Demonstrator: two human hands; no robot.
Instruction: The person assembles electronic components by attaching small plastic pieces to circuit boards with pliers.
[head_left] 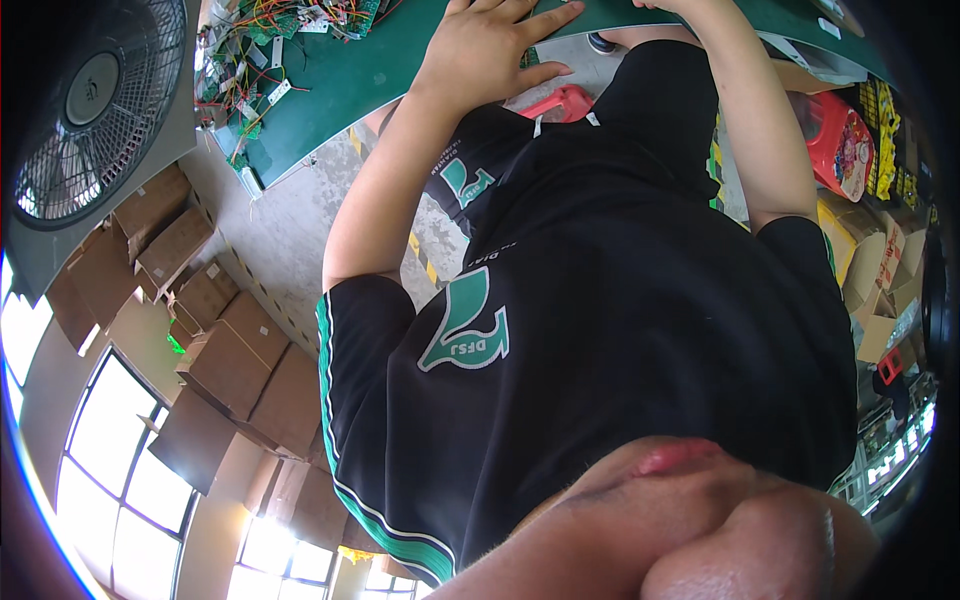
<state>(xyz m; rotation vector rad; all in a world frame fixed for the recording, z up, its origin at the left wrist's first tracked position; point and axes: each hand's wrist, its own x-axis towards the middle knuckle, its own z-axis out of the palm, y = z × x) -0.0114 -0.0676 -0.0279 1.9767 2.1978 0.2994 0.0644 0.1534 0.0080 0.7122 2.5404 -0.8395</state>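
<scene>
My left hand (482,52) lies at the near edge of the green tabletop (345,85), its fingers stretched out and the thumb apart from them. Nothing shows in its grasp. My right hand (682,5) is cut off by the upper edge of the view, over the same tabletop farther right; its fingers are mostly out of sight. To the left of my left hand, a tangle of small green circuit boards with red, black and white wires (262,72) covers the table's left end.
A large grey fan (95,90) stands at the left. Cardboard boxes (235,350) are stacked beyond the floor (240,205) on that side. A red plastic object (565,102) is under the table edge. At the right are a red container (838,145) and an open carton (885,290).
</scene>
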